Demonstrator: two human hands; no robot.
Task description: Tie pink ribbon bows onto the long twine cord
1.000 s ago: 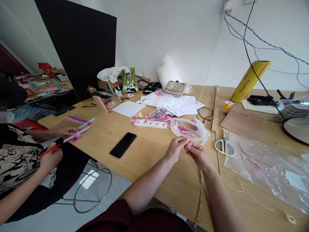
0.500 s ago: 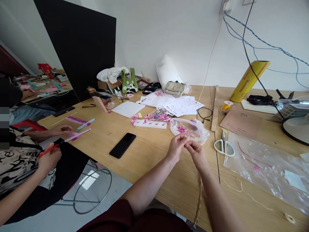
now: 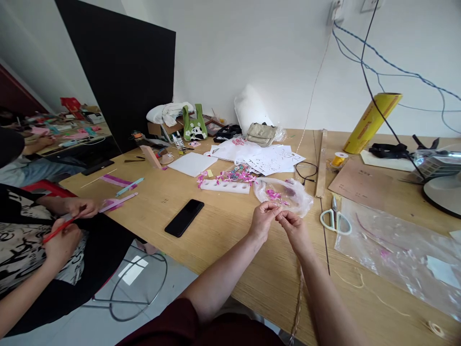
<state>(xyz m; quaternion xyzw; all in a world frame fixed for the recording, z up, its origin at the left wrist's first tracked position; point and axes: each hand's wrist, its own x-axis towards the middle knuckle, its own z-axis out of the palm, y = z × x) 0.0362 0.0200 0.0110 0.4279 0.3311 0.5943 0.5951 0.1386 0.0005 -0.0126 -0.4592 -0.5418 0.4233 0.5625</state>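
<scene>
My left hand [image 3: 263, 221] and my right hand [image 3: 292, 229] meet over the wooden table [image 3: 230, 250], thumbs and fingertips pinched close together. Whatever lies between the fingertips is too small to make out. Just beyond them is a clear plastic bag [image 3: 304, 202] with pink petal-like pieces [image 3: 275, 194] in it. A white foam block with holes [image 3: 225, 186] stands to the left of the bag, with pink flower pieces [image 3: 247, 178] along its back edge. A twisted cord [image 3: 298, 302] hangs over the table edge below my right wrist.
A black phone [image 3: 184, 217] lies left of my hands. White-handled scissors [image 3: 335, 221] and a plastic sheet [image 3: 392, 250] lie to the right. A wooden strip [image 3: 321, 163] and papers [image 3: 270, 158] are farther back. At left, a co-worker's hands [image 3: 66, 235] hold red scissors [image 3: 59, 229].
My hands stay pinched together in nearly the same place. The co-worker's hands have drawn together, with the red scissors moved left and down. The view has shifted very slightly.
</scene>
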